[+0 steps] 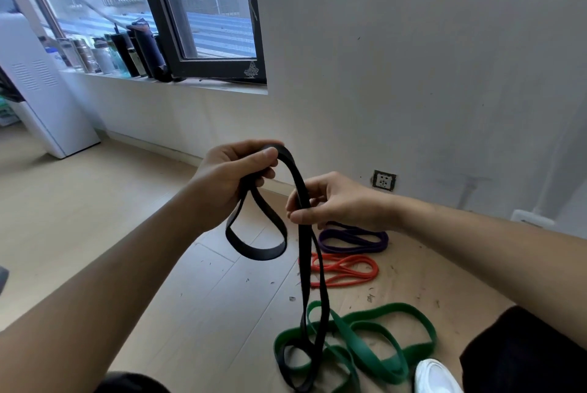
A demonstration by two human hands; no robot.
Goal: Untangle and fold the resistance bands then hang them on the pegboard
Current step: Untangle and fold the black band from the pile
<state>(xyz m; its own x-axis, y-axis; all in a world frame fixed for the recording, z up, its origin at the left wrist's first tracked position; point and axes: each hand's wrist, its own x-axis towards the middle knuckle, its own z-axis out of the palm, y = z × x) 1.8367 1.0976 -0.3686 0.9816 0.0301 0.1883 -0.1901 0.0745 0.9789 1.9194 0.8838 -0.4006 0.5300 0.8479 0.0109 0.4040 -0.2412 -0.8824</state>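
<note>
A long black resistance band [305, 253] hangs between both hands. My left hand [232, 176] grips its top fold, and a short loop dangles below that hand. My right hand [330, 202] pinches the two long strands lower down. Those strands drop to the floor, where the black loop lies across a green band [374, 345]. Farther back on the floor lie a folded orange band [346, 270] and a folded purple band [352, 240]. No pegboard is in view.
Pale wood floor with small bits of debris. A white wall with a socket [384, 180] stands ahead. Several bottles [127, 53] line the windowsill at upper left. A white appliance [41, 87] stands at left. My white shoe [436, 376] shows at bottom right.
</note>
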